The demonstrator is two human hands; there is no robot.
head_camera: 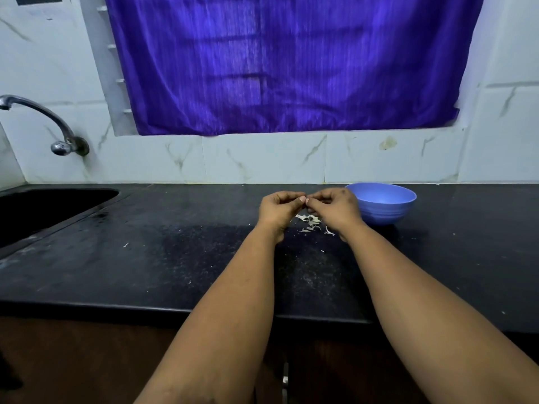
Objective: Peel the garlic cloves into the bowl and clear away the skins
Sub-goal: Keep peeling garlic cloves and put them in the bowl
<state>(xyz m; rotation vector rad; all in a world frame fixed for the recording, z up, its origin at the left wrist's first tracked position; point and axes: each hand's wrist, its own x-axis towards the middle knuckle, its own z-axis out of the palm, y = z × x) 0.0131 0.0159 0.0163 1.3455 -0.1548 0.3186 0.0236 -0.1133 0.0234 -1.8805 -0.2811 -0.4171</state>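
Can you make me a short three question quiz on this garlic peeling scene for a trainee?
1. True or false: the round blue plastic bowl stands to the right of both hands.
2. Where do the pale papery garlic skins lie? A. in the sink B. on the black stone counter under the hands C. in the bowl
3. Fill in: the left hand and right hand meet at their ____.

Key: 1 true. 2 B. 3 fingertips, pinching something small that is too hidden to identify.
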